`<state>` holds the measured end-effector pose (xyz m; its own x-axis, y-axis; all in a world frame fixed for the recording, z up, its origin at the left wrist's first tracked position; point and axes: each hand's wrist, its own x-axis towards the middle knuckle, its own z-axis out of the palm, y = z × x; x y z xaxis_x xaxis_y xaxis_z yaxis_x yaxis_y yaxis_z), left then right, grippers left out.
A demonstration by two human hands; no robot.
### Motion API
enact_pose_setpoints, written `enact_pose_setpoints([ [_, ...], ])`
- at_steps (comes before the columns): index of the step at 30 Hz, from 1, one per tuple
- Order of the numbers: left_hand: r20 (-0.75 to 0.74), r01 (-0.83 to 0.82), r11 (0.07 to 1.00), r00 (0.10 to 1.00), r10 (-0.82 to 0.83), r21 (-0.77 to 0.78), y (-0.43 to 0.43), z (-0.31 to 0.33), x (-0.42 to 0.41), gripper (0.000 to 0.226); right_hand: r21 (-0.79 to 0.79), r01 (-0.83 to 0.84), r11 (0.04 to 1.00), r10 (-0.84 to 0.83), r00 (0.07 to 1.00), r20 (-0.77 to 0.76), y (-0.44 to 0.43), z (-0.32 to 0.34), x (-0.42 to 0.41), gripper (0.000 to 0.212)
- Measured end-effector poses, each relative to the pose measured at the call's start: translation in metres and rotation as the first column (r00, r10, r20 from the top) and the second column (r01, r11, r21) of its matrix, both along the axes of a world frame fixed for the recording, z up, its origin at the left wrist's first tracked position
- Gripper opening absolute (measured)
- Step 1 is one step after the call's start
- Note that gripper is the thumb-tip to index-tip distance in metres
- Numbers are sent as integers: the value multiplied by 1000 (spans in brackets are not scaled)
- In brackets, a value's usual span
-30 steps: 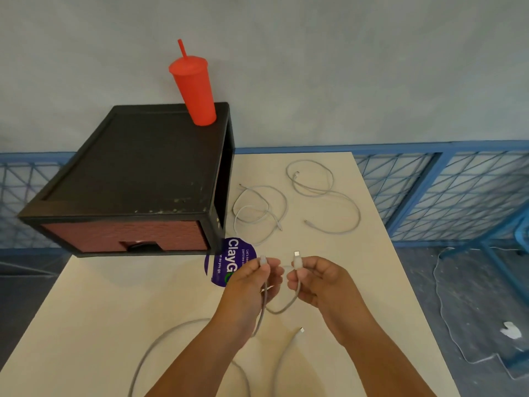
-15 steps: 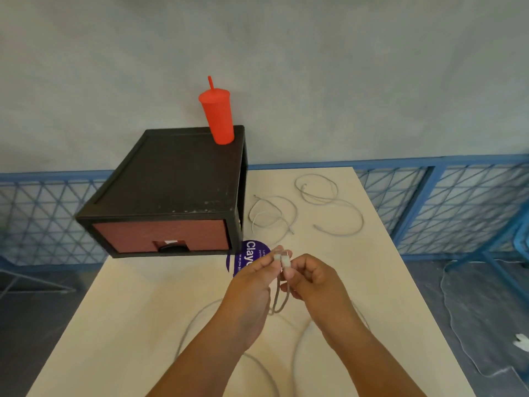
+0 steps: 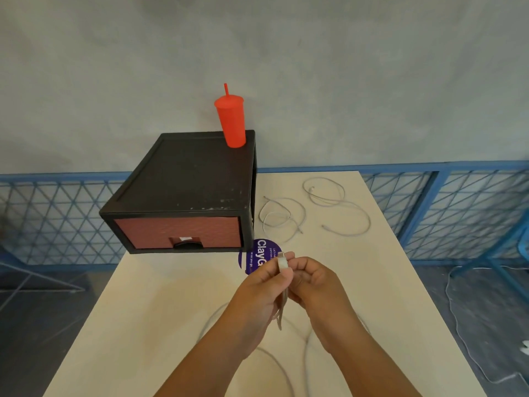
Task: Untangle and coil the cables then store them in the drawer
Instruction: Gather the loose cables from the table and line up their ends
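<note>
Head view: left hand (image 3: 262, 287) and right hand (image 3: 313, 280) pinch both plugs of one cable (image 3: 282, 310) together, its loop trailing on the desk (image 3: 400, 296). Coiling barely begun. Second cable (image 3: 304, 217) and third cable (image 3: 329, 204) lie loose beyond. Drawer (image 3: 183, 232) closed, likely nothing stored.

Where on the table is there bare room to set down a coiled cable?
Bare: the table's left part, between the drawer box front and the left hand; the strip between the right hand and the right edge. Crowded: two loose cables beside the box, and the held cable's loops under the arms.
</note>
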<state>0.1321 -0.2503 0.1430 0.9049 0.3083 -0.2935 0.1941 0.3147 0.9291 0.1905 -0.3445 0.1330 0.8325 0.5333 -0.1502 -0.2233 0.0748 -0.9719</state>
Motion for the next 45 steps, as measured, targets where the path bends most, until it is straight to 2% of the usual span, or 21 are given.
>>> enact_pose_setpoints([
  [3,-11,-38,993,999,39,111,0,-1,-2,26,-5,14,1000,-14,1000,-19,5,0,-9,5],
  [6,-22,-98,986,995,102,132,1,1,-2,27,-28,9,1000,-10,999,-41,11,-2,-16,7],
  [9,24,-138,977,990,136,164,6,5,-2,30,-93,-73,993,76,996,35,12,-4,-18,12],
  [11,89,-238,964,970,228,116,17,16,2,28,-154,-148,977,169,976,137,11,-9,-20,10],
  [13,150,-340,938,926,347,-71,31,27,5,24,-289,-170,942,251,930,270,9,-20,-23,16],
  [15,191,-369,874,878,440,-317,47,38,6,27,-456,-121,882,335,841,426,5,-31,-23,17],
  [17,195,-392,812,838,509,-432,63,41,7,31,-518,-74,852,372,781,501,1,-38,-20,14],
  [23,164,-409,736,807,568,-539,83,37,15,35,-528,51,848,320,745,586,-4,-40,7,17],
  [27,144,-415,738,815,562,-532,81,29,22,32,-518,127,846,279,723,632,-4,-37,27,34],
  [28,146,-405,740,819,555,-537,80,28,24,32,-530,133,837,288,717,635,-4,-37,32,37],
  [33,141,-351,722,839,525,-596,83,21,38,35,-606,70,792,391,705,592,-4,-46,49,25],
  [42,55,-331,727,891,451,-601,85,1,79,41,-682,12,731,405,797,448,-2,-63,86,23],
  [45,-3,-346,728,904,427,-592,87,-4,97,41,-713,-132,689,488,812,320,-3,-67,103,33],
])
